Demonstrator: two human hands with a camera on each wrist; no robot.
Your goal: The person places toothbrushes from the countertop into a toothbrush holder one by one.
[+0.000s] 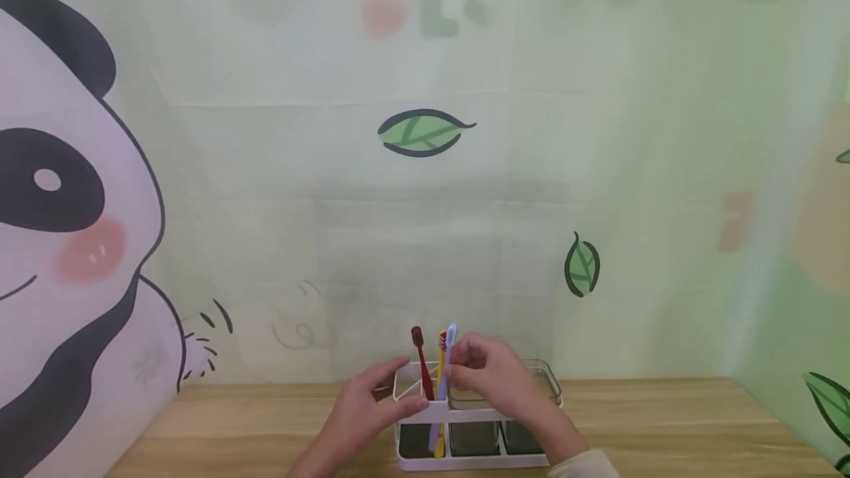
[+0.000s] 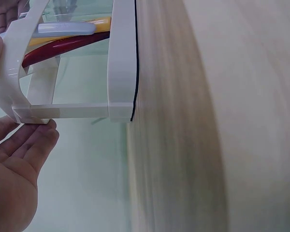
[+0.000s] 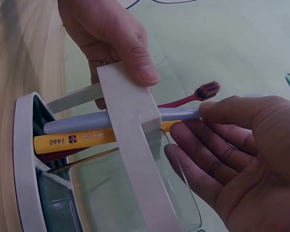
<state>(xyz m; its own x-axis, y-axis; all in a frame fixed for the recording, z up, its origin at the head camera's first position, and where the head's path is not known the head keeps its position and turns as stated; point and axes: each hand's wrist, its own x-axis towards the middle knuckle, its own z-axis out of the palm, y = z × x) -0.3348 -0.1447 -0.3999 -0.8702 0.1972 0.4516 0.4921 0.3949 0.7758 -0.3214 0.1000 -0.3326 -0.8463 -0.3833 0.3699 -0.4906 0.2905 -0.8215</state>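
A white toothbrush holder [image 1: 471, 416] with a dark-lined base stands on the wooden table. My left hand [image 1: 365, 403] grips its left end, the thumb on the upper rim and the fingers round the side. Three toothbrushes stand in the left compartment: a dark red toothbrush [image 1: 425, 367], a yellow toothbrush [image 3: 70, 140] and a pale lavender toothbrush [image 3: 79, 122]. With thumb and fingertips, my right hand [image 1: 494, 373] pinches the lavender toothbrush just below its head. Its lower end leans inside the compartment, beside the yellow handle. In the right wrist view, the red brush's lower part is mostly hidden.
Clear cups [image 3: 101, 193] sit in the holder's other compartments, right of the brushes. Wooden tabletop [image 1: 664, 426] extends to both sides. Close behind the holder rises a pale green cloth backdrop [image 1: 265, 205] printed with a panda and leaves.
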